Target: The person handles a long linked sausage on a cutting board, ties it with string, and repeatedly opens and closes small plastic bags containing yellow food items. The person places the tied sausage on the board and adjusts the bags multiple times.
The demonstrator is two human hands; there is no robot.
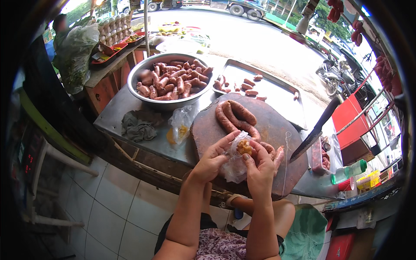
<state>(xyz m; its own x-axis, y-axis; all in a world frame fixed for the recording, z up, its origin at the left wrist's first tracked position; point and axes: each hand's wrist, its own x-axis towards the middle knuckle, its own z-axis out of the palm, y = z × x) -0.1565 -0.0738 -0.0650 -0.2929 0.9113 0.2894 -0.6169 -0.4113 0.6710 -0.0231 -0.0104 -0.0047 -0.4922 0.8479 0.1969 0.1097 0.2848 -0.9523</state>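
Over the near part of a round, worn chopping board (pixel 208 125), a crumpled clear plastic bag (pixel 236 169) is held between my hands. My left hand (pixel 212 158) grips the bag's left side. With thumb and fingers, my right hand (pixel 260 162) pinches a lumpy yellow-brown piece of food (pixel 244 147) at the bag's mouth; its exact kind is unclear. Just beyond my fingers lies a coiled string of linked sausages (pixel 236 115). More sausage (pixel 278 158) shows beside my right hand, partly hidden by it. A large knife (pixel 316 130) stands tilted at the board's right edge.
A big metal basin (pixel 134 89) full of sausages stands at the back left. Behind the board, a metal tray (pixel 281 97) holds several short sausages. A dark rag (pixel 138 125) and a small yellowish bag (pixel 180 125) lie left; a meat container (pixel 318 156) and green bottle (pixel 349 171) sit right.
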